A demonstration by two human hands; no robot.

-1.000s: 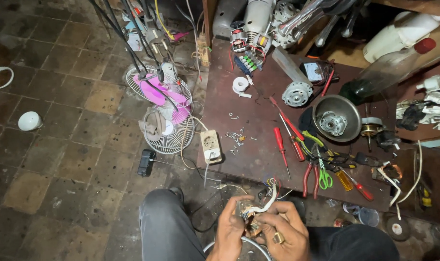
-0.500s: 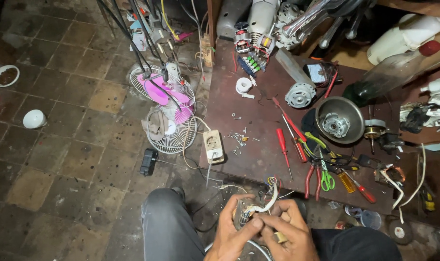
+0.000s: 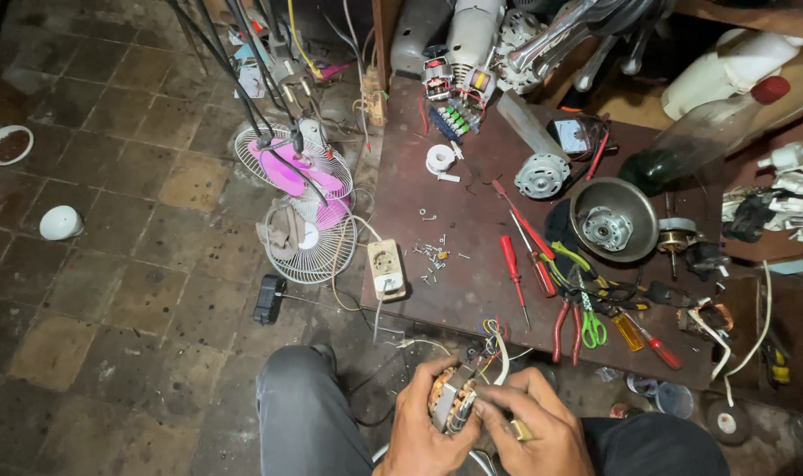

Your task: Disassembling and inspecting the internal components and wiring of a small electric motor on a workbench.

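Note:
Both hands meet at the bottom centre, over my lap. My left hand [image 3: 422, 423] cups a small fan motor stator [image 3: 453, 405] with copper windings. My right hand [image 3: 532, 425] grips the same stator from the right, thumb pressed on its face, a ring on one finger. Thin coloured wires [image 3: 492, 342] stick up from the stator toward the edge of the low brown table [image 3: 472, 220]. My grey-trousered knee [image 3: 304, 405] is just left of the hands.
The table carries red screwdrivers [image 3: 513, 264], pliers [image 3: 564, 319], green-handled scissors [image 3: 592, 324], loose screws [image 3: 432, 256], a white power socket [image 3: 386, 269], a metal motor housing [image 3: 613, 219] and motor parts. Fan grilles with pink blades [image 3: 300, 203] lie on the tiled floor.
The view has tipped slightly. My hands have closed in tighter around the stator, turning it so the copper windings show between them.

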